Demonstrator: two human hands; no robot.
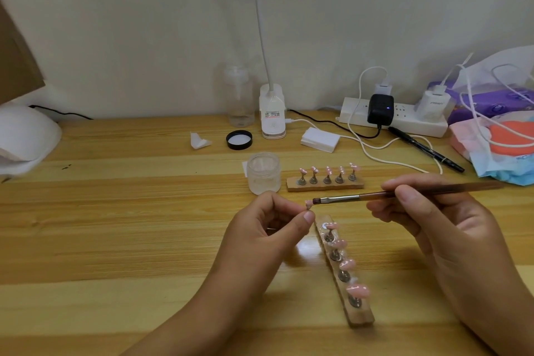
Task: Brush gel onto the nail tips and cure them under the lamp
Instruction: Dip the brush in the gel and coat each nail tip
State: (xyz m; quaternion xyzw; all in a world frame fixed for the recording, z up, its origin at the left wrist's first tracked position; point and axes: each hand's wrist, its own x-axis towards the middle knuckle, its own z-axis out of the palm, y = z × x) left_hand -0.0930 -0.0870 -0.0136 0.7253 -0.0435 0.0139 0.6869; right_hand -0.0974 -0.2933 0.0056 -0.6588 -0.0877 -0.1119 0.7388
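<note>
The lamp (pixel 26 136) sits far left on the surface (pixel 130 211), well apart from your work. The open jar (pixel 264 172) stands just behind your left hand (pixel 268 228), whose thumb and fingers (pixel 307 217) pinch one pink tip (pixel 308 204), held above the near rack (pixel 346 277). The brush (pixel 361 197) touches that tip with its bristles. Your right hand (pixel 433 217) grips the handle, fingers curled round it like a pen. Your hold on the tip is small, so brush pressure could twist or drop it. Excess gel could run onto your thumb. Lowering either hand carelessly could smear the four tips on the rack.
</note>
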